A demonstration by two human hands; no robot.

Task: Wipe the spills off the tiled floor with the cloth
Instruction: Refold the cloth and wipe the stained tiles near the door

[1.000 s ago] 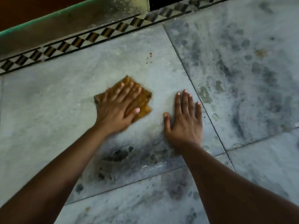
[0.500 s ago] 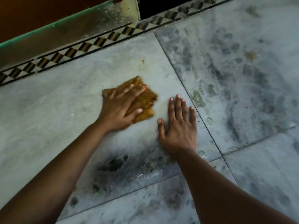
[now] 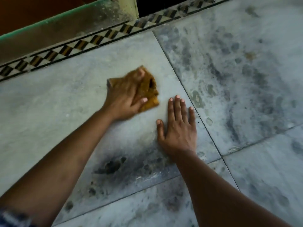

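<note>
The left hand [image 3: 124,97] presses flat on the crumpled mustard cloth [image 3: 149,91]; just right of the cloth, the right hand [image 3: 178,128] lies spread on the smudged grey floor [image 3: 65,104].

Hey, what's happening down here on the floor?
A person is cleaning a grey tiled floor. The left hand presses a brownish-yellow cloth against a tile, blurred as if mid-wipe, while the right hand rests spread flat on the same tile, beside the cloth, seemingly for support. Dark smudges lie on that tile nearer the person, and more marks mottle the tile to the right.
</note>
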